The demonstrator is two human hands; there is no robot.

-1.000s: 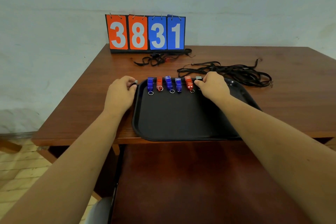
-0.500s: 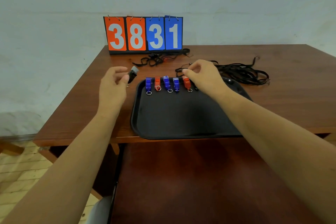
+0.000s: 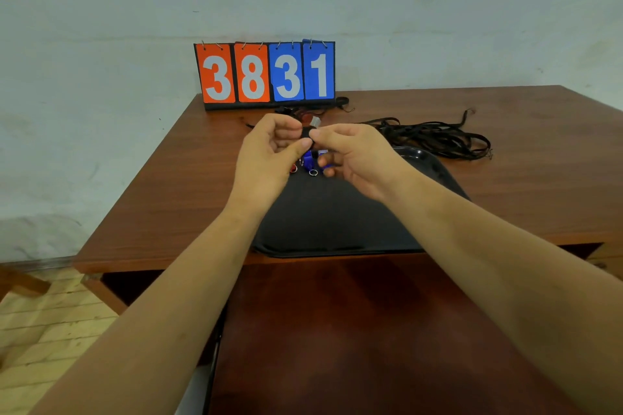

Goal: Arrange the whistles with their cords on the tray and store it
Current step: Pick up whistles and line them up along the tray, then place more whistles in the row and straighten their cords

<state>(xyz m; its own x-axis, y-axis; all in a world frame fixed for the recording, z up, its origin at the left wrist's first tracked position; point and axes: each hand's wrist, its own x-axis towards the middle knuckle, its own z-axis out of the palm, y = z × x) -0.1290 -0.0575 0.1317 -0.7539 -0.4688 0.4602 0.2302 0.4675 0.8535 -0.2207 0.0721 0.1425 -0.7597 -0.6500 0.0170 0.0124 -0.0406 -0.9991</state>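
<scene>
Whistle pinched over tray

Left hand gripped the black whistle between thumb and curled fingers — right hand pinched its other side, above coloured whistles at the tray's far end. Cords lay on the table, right.

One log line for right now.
left hand, right hand pinch black whistle | held up off tray | coloured whistles on tray | cords on table

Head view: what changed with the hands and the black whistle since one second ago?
The left hand lifted the black whistle from the left edge of the tray; the right hand rose to it, and both now pinch it. Scoreboard, cords and tray stayed.
</scene>
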